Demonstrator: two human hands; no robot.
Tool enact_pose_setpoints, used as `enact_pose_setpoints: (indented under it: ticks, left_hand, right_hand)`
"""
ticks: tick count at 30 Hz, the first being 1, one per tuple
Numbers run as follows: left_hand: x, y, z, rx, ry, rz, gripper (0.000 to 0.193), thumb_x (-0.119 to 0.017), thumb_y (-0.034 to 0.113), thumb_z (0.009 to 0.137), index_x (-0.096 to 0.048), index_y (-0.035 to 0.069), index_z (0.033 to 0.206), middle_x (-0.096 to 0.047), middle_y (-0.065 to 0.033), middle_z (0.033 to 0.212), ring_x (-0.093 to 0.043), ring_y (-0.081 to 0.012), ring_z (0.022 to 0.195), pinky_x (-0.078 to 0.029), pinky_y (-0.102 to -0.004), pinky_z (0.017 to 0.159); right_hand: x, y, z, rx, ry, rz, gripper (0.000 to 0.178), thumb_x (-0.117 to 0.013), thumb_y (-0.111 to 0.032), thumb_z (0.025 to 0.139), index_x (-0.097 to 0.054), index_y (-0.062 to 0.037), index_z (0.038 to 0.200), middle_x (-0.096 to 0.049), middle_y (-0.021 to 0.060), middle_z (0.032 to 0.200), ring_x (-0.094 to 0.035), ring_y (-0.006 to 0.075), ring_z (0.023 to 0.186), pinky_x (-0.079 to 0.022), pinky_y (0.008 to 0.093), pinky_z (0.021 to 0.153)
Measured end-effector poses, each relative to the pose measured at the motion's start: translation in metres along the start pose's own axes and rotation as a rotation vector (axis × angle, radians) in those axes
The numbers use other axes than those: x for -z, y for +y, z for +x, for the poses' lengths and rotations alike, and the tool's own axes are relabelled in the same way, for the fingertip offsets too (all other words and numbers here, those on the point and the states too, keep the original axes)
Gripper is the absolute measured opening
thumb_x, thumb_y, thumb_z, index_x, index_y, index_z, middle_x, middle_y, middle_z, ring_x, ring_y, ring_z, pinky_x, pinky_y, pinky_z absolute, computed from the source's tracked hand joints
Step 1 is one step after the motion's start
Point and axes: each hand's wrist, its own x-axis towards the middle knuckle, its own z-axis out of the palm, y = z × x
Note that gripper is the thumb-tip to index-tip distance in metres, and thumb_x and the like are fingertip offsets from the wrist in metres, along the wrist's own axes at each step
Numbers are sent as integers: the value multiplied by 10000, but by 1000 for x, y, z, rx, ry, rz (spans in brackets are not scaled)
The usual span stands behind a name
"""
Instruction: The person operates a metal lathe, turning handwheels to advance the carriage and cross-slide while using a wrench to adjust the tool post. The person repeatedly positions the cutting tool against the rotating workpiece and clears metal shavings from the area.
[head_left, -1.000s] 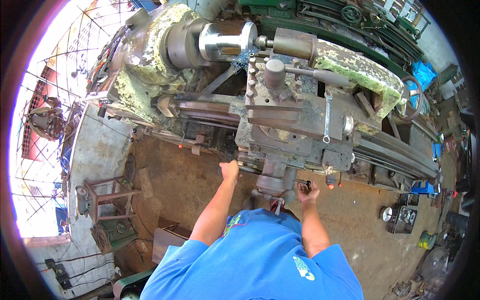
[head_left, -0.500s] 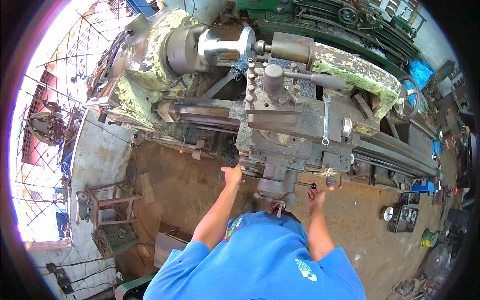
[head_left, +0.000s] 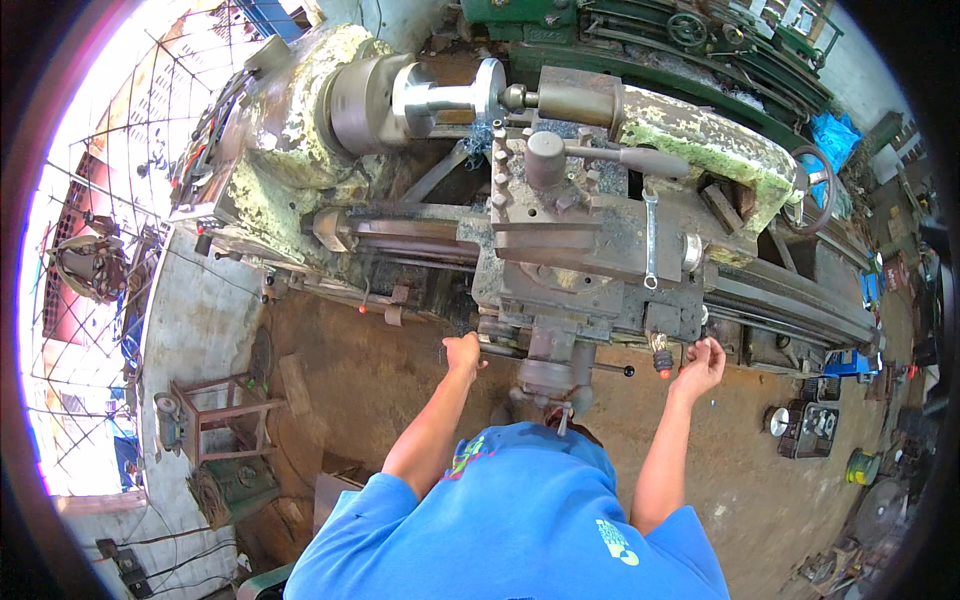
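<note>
My left hand is closed at the front left of the lathe carriage, on a handwheel that the hand partly hides. My right hand is at the carriage's lower right corner, fingers curled in; what they hold is hidden. Between my hands a black-knobbed handle sticks out from the cross-slide. The chuck looks blurred, as if spinning. A shiny flanged metal workpiece runs from it to the tailstock centre. Bluish swarf hangs below the workpiece.
On the carriage lies a combination wrench, beside the tool post and its long lever. The tailstock handwheel stands at right. Behind is a green lathe. A metal stand is on the floor at left.
My right hand has left the black-knobbed handle's end and moved right and up to the carriage's lower right corner. My left hand stays at the handwheel.
</note>
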Motion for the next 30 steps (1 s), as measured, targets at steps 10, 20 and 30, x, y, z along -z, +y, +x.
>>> enact_pose_setpoints:
  ticks: [10,20,30]
  left_hand:
    - [5,3,3,69,-77,3,512,-559,195,843,-325,-63,1218,-563,-147,912,-573,-214,688,-541,-383,499]
    - [-3,-1,-2,-20,62,-91,443,-572,165,830,-360,-63,1144,-527,-145,797,-525,-219,543,-519,-371,430]
    - [-4,2,-7,-53,154,-94,259,-571,183,825,-513,-57,905,-503,-113,692,-507,-214,548,-497,-388,438]
  right_hand:
    - [-34,-15,-26,208,-287,-252,57,-639,-30,897,-640,0,945,-606,-18,742,-509,35,603,-419,205,537]
    - [-33,-11,-24,201,-292,-204,56,-629,-37,907,-643,11,932,-571,-32,722,-495,32,594,-403,197,530]
    - [-32,-12,-24,169,-290,-218,50,-634,-26,901,-641,16,928,-581,-37,742,-483,27,651,-395,192,568]
